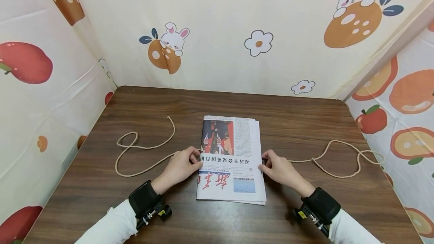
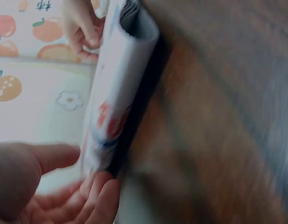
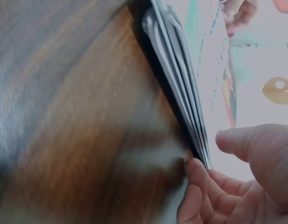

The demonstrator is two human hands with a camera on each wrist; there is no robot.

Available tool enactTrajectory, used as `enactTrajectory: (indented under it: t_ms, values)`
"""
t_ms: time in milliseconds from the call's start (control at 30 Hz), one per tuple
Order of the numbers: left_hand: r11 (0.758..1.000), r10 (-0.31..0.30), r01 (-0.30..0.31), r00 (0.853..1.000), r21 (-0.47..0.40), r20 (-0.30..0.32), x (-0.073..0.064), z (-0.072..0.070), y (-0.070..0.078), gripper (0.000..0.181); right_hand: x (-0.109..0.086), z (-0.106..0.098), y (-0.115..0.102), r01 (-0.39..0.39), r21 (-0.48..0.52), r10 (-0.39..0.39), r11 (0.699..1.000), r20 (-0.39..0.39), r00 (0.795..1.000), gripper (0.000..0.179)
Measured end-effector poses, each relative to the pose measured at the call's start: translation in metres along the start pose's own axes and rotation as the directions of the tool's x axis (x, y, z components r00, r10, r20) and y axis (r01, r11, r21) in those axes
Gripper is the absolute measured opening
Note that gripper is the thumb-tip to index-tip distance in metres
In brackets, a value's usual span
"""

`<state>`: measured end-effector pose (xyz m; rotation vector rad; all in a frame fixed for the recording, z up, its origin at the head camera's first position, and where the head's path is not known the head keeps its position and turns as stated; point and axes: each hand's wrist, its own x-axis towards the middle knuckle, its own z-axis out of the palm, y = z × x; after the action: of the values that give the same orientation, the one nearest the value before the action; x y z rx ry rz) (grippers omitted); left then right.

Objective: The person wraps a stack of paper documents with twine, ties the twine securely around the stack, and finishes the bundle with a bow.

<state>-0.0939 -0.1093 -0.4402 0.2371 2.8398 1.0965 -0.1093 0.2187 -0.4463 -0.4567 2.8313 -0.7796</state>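
A folded newspaper (image 1: 241, 166) lies on the table with its print upside down in the head view. My left hand (image 1: 181, 166) is at its rounded folded edge (image 2: 127, 70), fingertips touching it low down and the thumb apart from them. On the opposite side my right hand (image 1: 279, 166) has its fingertips at the layered loose edges (image 3: 181, 79), with the thumb raised above the sheet. A beige rope (image 1: 145, 170) comes out on both sides of the newspaper; its middle stretch is hidden beneath the paper.
The rope's left end curls in a loop on the brown wooden table (image 1: 230, 102), and its right end (image 1: 339, 176) bends in a loose curve near the right edge. Patterned cloth walls (image 1: 217, 18) enclose the table at the back and both sides.
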Motion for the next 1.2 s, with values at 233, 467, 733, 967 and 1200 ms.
enactTrajectory:
  t_ms: [233, 467, 733, 967, 1200]
  values:
    - [0.984, 0.169, -0.171, 0.984, 0.038, 0.057, -0.008, -0.034, -0.006, 0.020, -0.002, -0.010, 0.001, 0.034, -0.018, -0.035, 0.999, -0.045, 0.998, 0.018]
    - [0.955, 0.248, -0.250, 0.968, 0.159, 0.030, -0.017, -0.063, -0.021, 0.022, -0.002, -0.011, 0.004, 0.129, -0.026, -0.130, 0.991, -0.046, 0.990, 0.015]
    - [0.910, 0.255, -0.238, 0.967, 0.340, -0.004, -0.021, -0.090, -0.045, 0.031, -0.001, -0.012, 0.001, 0.217, -0.060, -0.222, 0.974, -0.098, 0.970, 0.016]
    - [0.860, 0.255, -0.200, 0.965, 0.469, -0.055, -0.022, -0.104, -0.070, 0.036, -0.001, -0.013, -0.006, 0.228, -0.076, -0.236, 0.971, -0.122, 0.964, 0.015]
    - [0.797, 0.239, -0.134, 0.965, 0.589, -0.104, -0.022, -0.105, -0.092, 0.031, -0.002, -0.010, -0.010, 0.241, -0.064, -0.247, 0.969, -0.130, 0.960, 0.013]
